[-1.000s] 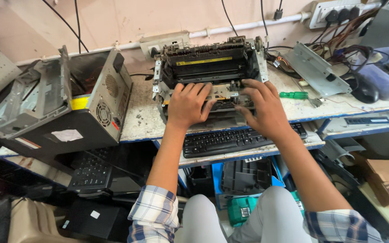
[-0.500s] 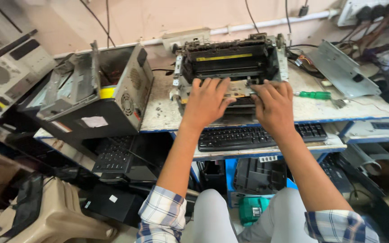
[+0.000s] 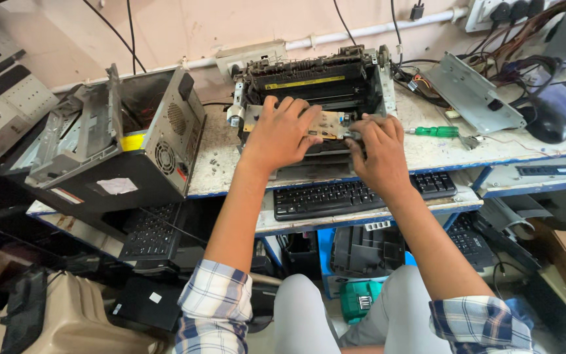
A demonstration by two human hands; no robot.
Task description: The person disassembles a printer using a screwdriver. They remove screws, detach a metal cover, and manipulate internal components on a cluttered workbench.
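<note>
- While sitting at a cluttered workbench (image 3: 427, 152), the person is working on a stripped printer (image 3: 312, 98) that is standing at the middle of the bench, close to the back wall.
- The left hand (image 3: 282, 134) is lying flat, fingers spread, palm pressing down on the tan circuit board (image 3: 327, 123) fixed across the printer's front; it is gripping nothing.
- The right hand (image 3: 378, 149) is pinching a small part at the board's right end with thumb and forefinger, the other fingers curling loosely; what the part is cannot be told.
- A black keyboard (image 3: 355, 195) is lying on the shelf just below the printer, under both wrists.
- A green-handled screwdriver (image 3: 437, 132) is lying on the bench just right of the right hand, apart from it.
- An open computer case (image 3: 116, 147) is leaning tilted at the bench's left end, well apart from the left hand.
- A grey metal panel (image 3: 476, 95) is lying to the right of the printer, beside a tangle of cables (image 3: 525, 62).
</note>
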